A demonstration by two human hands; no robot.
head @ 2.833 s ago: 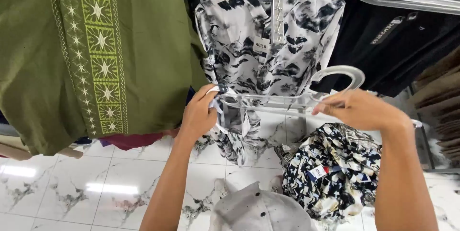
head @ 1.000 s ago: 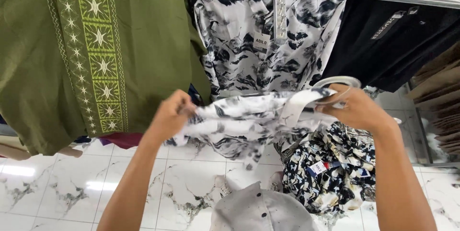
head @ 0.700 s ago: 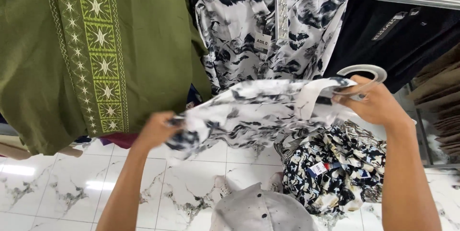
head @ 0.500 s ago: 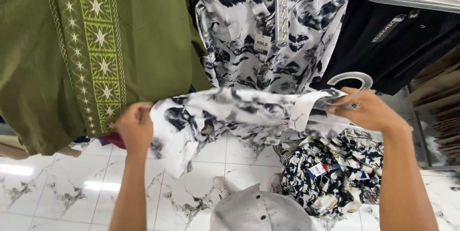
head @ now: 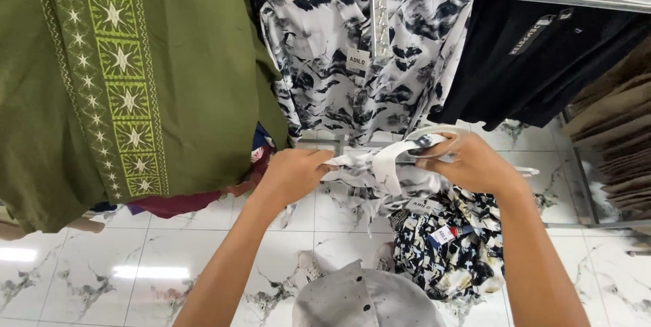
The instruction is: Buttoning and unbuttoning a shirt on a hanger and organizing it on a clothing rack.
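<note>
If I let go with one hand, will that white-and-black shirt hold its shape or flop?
Likely flop: the shirt already sags and bunches between the left hand and right hand. It seems light, since fingertips alone carry it. The white hanger looks rigid, so the cloth may slide off it.

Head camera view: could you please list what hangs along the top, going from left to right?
Green embroidered shirt → white shirt with black blotches → black garments → brown folded fabric at the right edge.
</note>
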